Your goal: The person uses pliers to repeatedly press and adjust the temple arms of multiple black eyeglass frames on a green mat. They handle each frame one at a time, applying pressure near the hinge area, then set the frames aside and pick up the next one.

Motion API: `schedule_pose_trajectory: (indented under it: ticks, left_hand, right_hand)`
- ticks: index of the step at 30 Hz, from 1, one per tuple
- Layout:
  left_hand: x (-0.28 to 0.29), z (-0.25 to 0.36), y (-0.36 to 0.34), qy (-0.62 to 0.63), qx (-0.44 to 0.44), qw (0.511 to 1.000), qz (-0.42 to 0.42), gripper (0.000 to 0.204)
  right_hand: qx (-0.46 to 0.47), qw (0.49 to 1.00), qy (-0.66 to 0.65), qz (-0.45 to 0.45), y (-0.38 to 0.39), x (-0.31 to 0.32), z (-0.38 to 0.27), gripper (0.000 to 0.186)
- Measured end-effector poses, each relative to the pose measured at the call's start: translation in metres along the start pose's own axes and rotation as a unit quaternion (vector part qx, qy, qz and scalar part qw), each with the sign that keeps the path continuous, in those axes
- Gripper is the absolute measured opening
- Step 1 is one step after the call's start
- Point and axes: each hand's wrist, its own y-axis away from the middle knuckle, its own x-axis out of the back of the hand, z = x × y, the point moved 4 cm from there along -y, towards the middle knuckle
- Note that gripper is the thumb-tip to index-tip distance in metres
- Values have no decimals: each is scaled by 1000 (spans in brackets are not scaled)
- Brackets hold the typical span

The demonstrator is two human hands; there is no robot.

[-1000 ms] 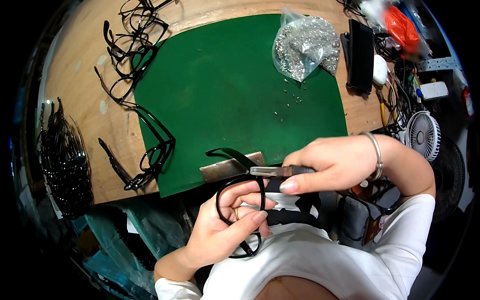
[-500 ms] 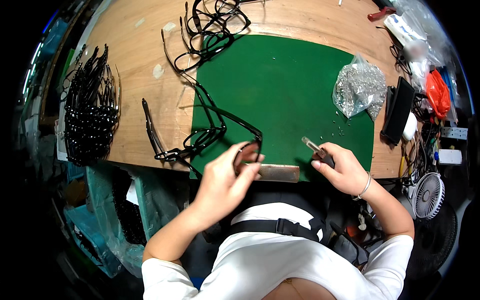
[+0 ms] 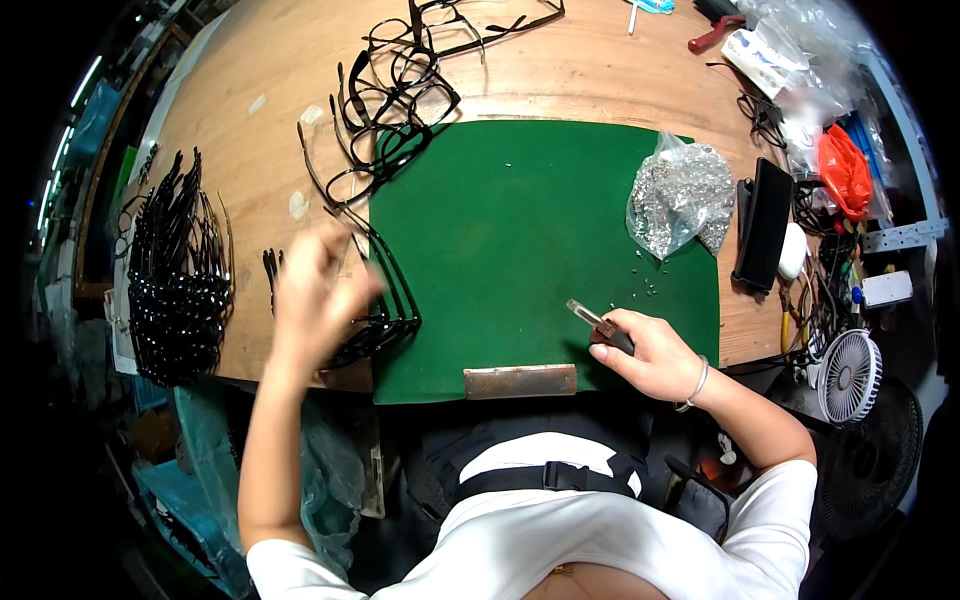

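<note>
My left hand (image 3: 318,295), smeared by motion, hovers over black eyeglass frames (image 3: 400,322) by the mat's left edge. Its fingers are too blurred to show whether they grip anything. My right hand (image 3: 655,352) is closed around a small dark-handled tool (image 3: 588,318) with a shiny, pale tip pointing up and left; its exact kind is unclear. Below it spreads a green mat (image 3: 500,250). A rough-faced metal block (image 3: 520,382) lies at the mat's front edge. More black eyeglass frames (image 3: 385,150) are strewn along the mat's upper left.
A dense stack of glossy black frames (image 3: 180,320) occupies the table's left. On the mat's right sits a see-through bag of tiny silvery parts (image 3: 680,200), several spilled nearby. Farther right are a black case (image 3: 764,225), a red bag (image 3: 846,172) and a white fan (image 3: 850,376).
My left hand has moved left from the metal block to the frames beside the mat. The eyeglasses it held now appear among those frames. My right hand still holds the tool; the view has shifted.
</note>
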Motion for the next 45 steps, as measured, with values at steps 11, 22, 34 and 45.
schedule_pose_trajectory:
  ticks: [11, 22, 34, 45]
  left_hand:
    - [-38, 18, -100, 290, 41, 956, -9, 19]
    - [-27, 131, 35, 583, 125, 802, -13, 58]
    - [-98, 142, 56, 566, 21, 823, -44, 90]
    - [-103, 161, 60, 392, 10, 920, 17, 87]
  right_hand:
    - [33, 971, 203, 118, 30, 26, 3, 25]
    - [6, 965, 191, 181, 20, 37, 27, 18]
    - [18, 942, 263, 209, -8, 27, 42, 13]
    - [35, 980, -172, 98, 40, 16, -50, 12]
